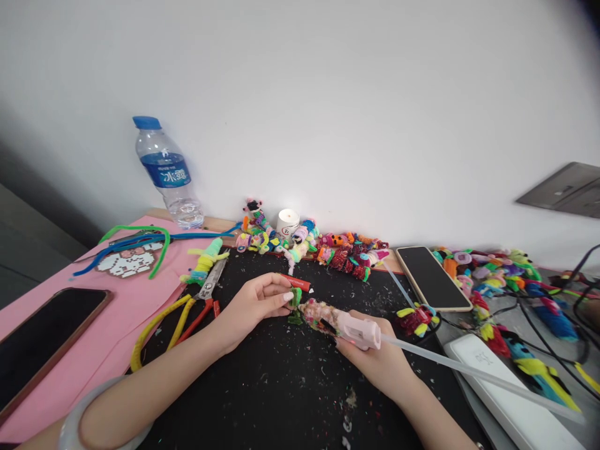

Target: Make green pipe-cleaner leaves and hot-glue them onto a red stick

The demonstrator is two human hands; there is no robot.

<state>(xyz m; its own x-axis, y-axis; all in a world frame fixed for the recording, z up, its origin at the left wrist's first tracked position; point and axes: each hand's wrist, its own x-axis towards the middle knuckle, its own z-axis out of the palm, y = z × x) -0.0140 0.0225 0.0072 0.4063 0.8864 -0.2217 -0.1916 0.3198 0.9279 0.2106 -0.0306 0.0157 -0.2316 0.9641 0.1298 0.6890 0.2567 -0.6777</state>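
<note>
My left hand (257, 303) pinches a small green pipe-cleaner piece (295, 306) over the black mat (281, 387). My right hand (375, 359) is wrapped round a pink glue gun (349, 328), whose crusted nozzle touches the green piece. A clear glue stick (469, 372) sticks out of the back of the gun to the right. A red lighter-like tube (296, 282) lies just behind my left fingers.
Scissors (210, 284), red-handled pliers and yellow pipe cleaners (154, 328) lie left of my hands. Finished pipe-cleaner figures (328, 247), a candle (287, 222) and a water bottle (166, 172) line the wall. Phones (431, 278) (42, 344), a power strip (506, 394) and cables flank the mat.
</note>
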